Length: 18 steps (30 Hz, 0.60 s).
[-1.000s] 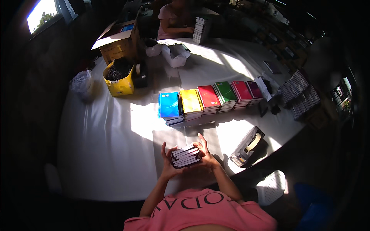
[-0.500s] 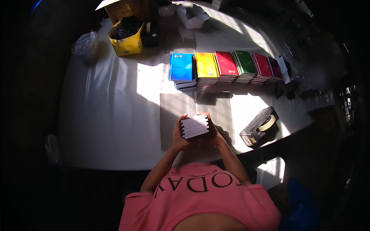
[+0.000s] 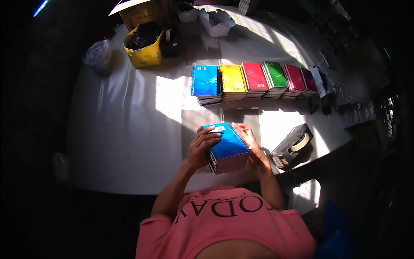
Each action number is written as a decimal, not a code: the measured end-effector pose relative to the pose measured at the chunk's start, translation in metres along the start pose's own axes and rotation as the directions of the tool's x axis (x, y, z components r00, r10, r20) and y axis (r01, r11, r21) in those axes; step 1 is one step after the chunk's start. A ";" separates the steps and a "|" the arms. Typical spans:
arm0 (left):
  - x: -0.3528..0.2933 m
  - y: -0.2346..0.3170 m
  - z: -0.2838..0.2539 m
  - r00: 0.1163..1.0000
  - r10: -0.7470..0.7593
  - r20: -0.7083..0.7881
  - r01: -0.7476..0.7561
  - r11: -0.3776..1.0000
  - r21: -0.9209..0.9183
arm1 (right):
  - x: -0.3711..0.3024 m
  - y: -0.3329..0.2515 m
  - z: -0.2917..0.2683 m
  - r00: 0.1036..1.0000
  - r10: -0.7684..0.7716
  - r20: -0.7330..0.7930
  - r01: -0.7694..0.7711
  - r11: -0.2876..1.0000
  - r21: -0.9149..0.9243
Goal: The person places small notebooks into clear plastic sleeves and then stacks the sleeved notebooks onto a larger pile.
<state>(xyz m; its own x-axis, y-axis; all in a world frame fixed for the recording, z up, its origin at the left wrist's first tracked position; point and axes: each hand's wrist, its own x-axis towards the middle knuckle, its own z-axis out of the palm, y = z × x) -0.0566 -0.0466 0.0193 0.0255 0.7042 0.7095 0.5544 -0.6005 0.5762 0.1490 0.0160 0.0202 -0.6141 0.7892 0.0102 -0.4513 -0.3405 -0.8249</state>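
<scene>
Close in front of me is a squared-up stack of spiral notebooks [image 3: 228, 149], tilted, with a blue cover on top and white page edges facing me. My left hand [image 3: 202, 146] grips its left side, fingers lying over the blue cover near a small white label. Along the right side, by the blue spiral binding, my right hand [image 3: 249, 139] steadies the stack with bent fingers at the far corner. Beyond my hands, a row of notebook piles runs across the table: blue [image 3: 206, 81], yellow [image 3: 233, 79], red [image 3: 255, 77], green [image 3: 274, 76], pink-red [image 3: 293, 77] and dark purple [image 3: 308, 80].
A tape dispenser [image 3: 293, 146] stands at the right table edge. At the far left are a yellow box [image 3: 147, 57] of dark material, a cardboard box [image 3: 144, 16] and a clear plastic bag [image 3: 97, 54]. Crumpled white plastic [image 3: 217, 25] lies at the back; a white perforated seat [image 3: 307, 194] is lower right.
The stack has turned in my hands from showing its page edges to showing its blue top cover. My left hand now lies over the cover; my right has shifted to the right side.
</scene>
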 end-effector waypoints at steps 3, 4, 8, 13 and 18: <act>0.029 -0.004 -0.022 0.837 0.473 0.276 -0.541 0.792 0.283 | 0.003 -0.018 -0.007 0.920 0.369 0.131 -0.378 0.746 0.548; 0.034 -0.007 -0.025 0.704 0.583 0.406 -0.709 0.619 0.338 | 0.005 -0.016 -0.006 0.930 0.343 0.134 -0.368 0.884 0.288; 0.022 -0.016 -0.033 0.823 0.391 0.412 -0.548 0.735 0.399 | 0.011 -0.008 0.005 0.983 0.084 0.165 -0.042 0.969 -0.245; -0.025 -0.014 -0.011 0.915 -0.326 0.240 0.404 0.723 -0.560 | 0.014 0.030 -0.024 0.991 -0.047 0.128 0.122 0.722 -0.681; -0.042 -0.014 0.055 0.770 -0.635 0.064 0.611 0.704 -0.363 | 0.006 0.068 -0.032 0.994 -0.104 0.016 0.093 0.790 -0.607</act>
<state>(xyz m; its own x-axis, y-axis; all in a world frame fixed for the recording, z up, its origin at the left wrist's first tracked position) -0.0200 -0.0468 -0.0407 -0.2791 0.9478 0.1545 0.1041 -0.1301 0.9860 0.1354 0.0134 -0.0542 -0.5740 0.8120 0.1056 -0.0205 0.1146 -0.9932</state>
